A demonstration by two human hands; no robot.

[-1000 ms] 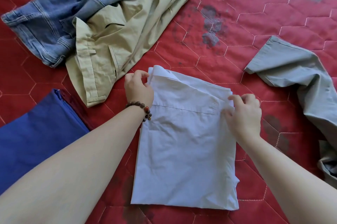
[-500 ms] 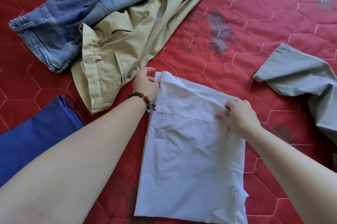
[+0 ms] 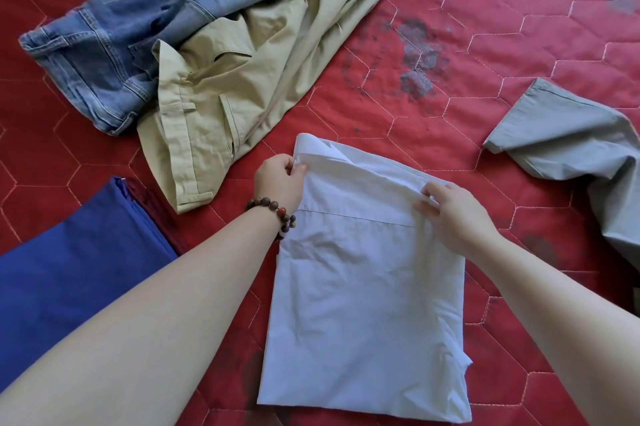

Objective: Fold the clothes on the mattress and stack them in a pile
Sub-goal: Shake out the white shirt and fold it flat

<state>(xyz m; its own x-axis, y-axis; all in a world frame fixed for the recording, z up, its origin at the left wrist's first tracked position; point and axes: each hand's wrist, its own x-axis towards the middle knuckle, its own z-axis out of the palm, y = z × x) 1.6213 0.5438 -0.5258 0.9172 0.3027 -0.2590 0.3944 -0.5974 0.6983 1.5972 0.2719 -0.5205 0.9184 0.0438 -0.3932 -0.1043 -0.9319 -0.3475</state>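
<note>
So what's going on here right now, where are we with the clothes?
A person is mid-fold on a white shirt lying on the red mattress. The left hand pinches its far left corner and the right hand grips the far right edge. A folded blue cloth sits to the left; jeans, khaki trousers and a grey garment lie unfolded.
</note>
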